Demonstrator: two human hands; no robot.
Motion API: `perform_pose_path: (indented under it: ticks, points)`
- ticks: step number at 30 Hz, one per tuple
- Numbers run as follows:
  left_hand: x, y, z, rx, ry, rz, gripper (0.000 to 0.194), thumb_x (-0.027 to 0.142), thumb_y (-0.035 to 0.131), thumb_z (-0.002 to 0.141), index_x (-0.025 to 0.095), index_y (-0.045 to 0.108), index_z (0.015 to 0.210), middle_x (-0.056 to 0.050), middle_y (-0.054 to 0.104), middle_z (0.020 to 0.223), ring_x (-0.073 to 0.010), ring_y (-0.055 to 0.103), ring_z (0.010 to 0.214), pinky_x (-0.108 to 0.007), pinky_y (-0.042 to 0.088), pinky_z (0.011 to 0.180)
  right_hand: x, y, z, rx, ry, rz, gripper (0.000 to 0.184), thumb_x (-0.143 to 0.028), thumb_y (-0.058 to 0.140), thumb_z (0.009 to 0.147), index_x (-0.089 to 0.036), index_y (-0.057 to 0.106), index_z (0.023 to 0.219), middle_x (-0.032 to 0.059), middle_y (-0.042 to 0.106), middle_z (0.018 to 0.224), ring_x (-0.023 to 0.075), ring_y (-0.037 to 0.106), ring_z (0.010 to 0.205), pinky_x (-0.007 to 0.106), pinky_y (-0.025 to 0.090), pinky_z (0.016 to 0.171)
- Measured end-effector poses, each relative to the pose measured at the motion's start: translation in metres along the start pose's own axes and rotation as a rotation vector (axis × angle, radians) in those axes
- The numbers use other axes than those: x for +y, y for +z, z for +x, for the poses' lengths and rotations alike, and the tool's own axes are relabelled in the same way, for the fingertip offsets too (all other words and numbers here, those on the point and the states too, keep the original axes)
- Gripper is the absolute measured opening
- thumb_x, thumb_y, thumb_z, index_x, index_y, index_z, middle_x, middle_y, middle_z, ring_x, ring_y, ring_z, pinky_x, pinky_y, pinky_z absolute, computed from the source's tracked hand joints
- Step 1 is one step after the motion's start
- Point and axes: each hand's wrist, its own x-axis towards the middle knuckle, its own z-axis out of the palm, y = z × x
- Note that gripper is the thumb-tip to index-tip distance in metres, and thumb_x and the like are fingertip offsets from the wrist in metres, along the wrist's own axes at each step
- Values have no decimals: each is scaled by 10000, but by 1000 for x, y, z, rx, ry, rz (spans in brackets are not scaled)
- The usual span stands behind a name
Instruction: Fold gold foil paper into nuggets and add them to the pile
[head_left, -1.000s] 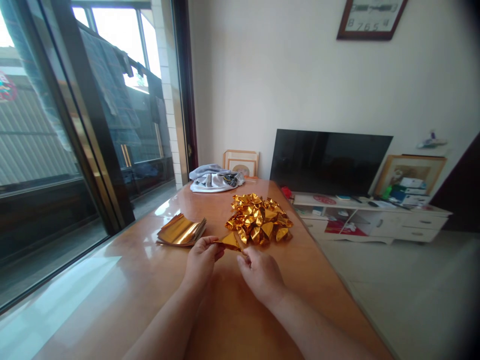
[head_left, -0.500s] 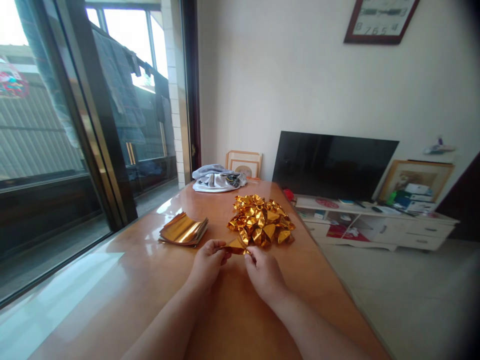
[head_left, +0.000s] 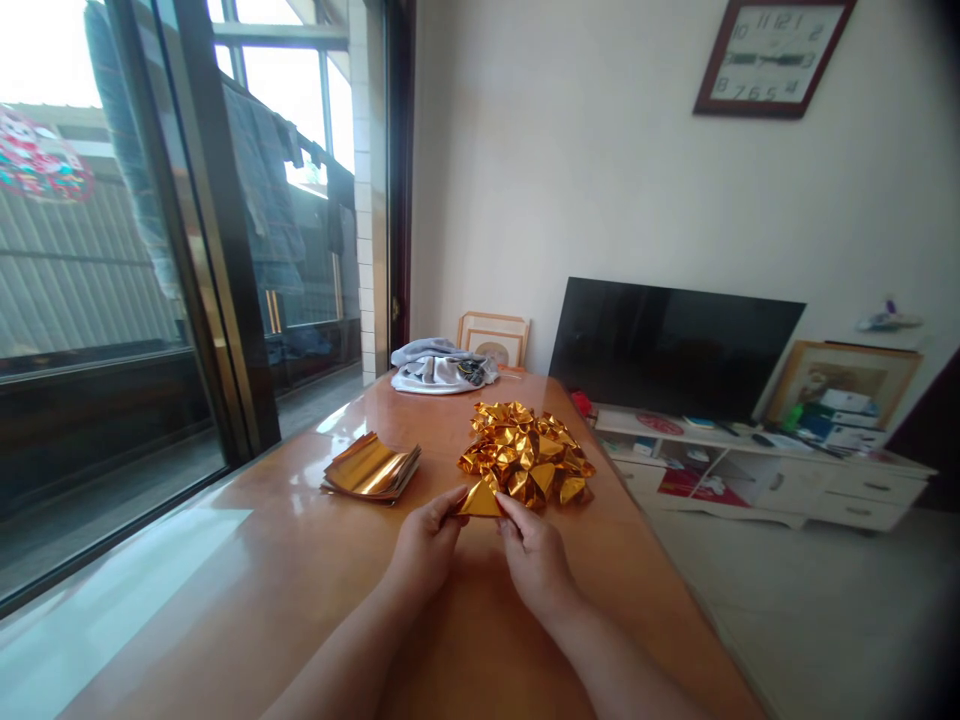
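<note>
Folded triangular gold foil piece: held between the two hands over the bench, peak pointing away from the person, on the near side of the heap; whether it touches the heap, I cannot tell
Left hand: bare, pinching the left corner of the piece between thumb and fingers
Right hand: bare, pinching the right corner between thumb and finger, apart from the left hand
Heap of shiny folded gold foil shapes: on the bench just beyond the right hand, pointed and faceted, piled on one another
Stack of flat gold foil sheets: on the bench to the left of the heap and apart from it, upper sheets curved, edges uneven
Glossy orange-brown wooden bench: under all of these, bright reflections on its left side
Crumpled grey and white cloth: at the far end of the bench
Large black flat television: beyond the bench to the right, at the low white wooden cabinet
Square brown-framed clock: high on the pale wall
</note>
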Motion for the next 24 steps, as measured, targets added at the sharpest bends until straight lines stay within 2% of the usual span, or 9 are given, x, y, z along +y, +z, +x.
perform_pose_path:
  ticks: [5,9,13,17,24]
  points:
    - [6,2,-4,18,51,18,445,160,667,741,267,751,1165,-37,753,1169,-264,681,1089,-386,485,1045,2,0,0,46,-96,-59,481,-177,454,926,-220,602,1382,101,676,1302,241,650,1181,398,510,1040]
    - [11,2,-6,8,77,55,466,143,647,745,280,748,1179,-28,747,1185,-268,666,1144,-391,434,1105,3,0,0,50,-163,-108,490,-158,416,947,-229,583,1402,99,681,1291,226,656,1172,378,520,1029]
    - [12,0,-7,-19,111,135,454,122,594,766,302,762,1148,-15,749,1173,-256,669,1146,-367,437,1099,3,-1,0,40,-217,-143,498,-135,397,950,-224,582,1404,101,693,1261,220,660,1161,368,523,1024]
    - [12,1,-7,7,110,124,416,113,620,726,294,791,1059,-19,772,1093,-263,695,1081,-364,467,1064,4,-1,0,37,-221,-157,503,-123,405,942,-233,589,1397,96,699,1252,221,666,1153,370,526,1024]
    - [6,-1,-5,-24,119,217,459,135,593,768,321,762,1152,-2,769,1113,-267,700,1041,-345,508,981,4,-1,0,16,-161,-123,485,-145,419,940,-219,602,1383,102,689,1272,229,656,1173,377,517,1035]
